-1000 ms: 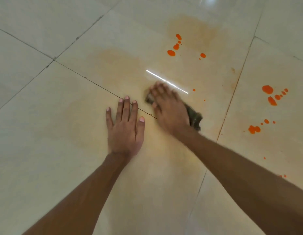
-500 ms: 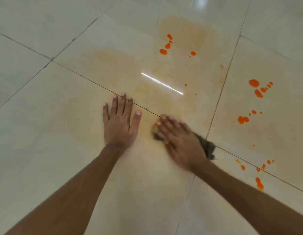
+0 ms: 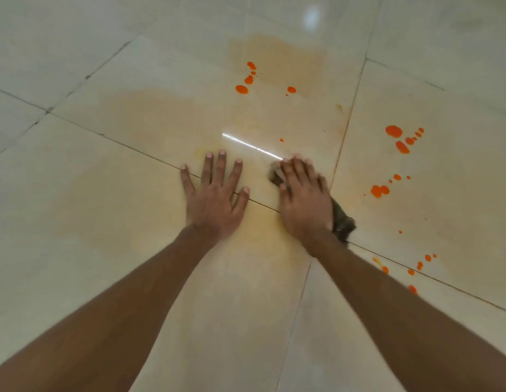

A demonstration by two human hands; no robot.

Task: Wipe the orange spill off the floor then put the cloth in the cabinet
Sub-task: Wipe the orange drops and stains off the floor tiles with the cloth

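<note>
— So, from the left: how does the left hand (image 3: 215, 199) lie?

— Flat on the floor (image 3: 76, 250), palm down, fingers straight and spread, holding nothing. Its forearm runs up from the lower left corner. The fingers cross a dark grout line (image 3: 133, 148) that slants between two tiles.

— And the right hand (image 3: 304, 202)?

— Just beside the left one but apart from it, also palm down. The fingers are straight and close together, pressing flat on the cloth (image 3: 342, 222); they do not curl round it. They look slightly blurred. That forearm comes in from the lower right corner.

— Where exactly is the cloth?

— On the floor, under that palm. It is dark and crumpled. A small bit shows at the fingertips, and a larger bunch pokes out by the wrist on the right side.

— What of the surface?

— Large, glossy, pale tiles. A faint orange-brown smear (image 3: 150, 114) spreads over the tiles around and beyond both hands. A thin bright streak of light (image 3: 251, 147) is reflected just past the fingertips, and a soft glare (image 3: 311, 15) sits near the top.

— And the orange spill (image 3: 393, 131)?

— Bright drops in clusters. One cluster is well beyond the hands near top centre, more lie on the next tile to the right of the cloth, and a few are beside the right forearm. All lie apart from the cloth.

— The room?

— Floor fills the whole view.
</note>
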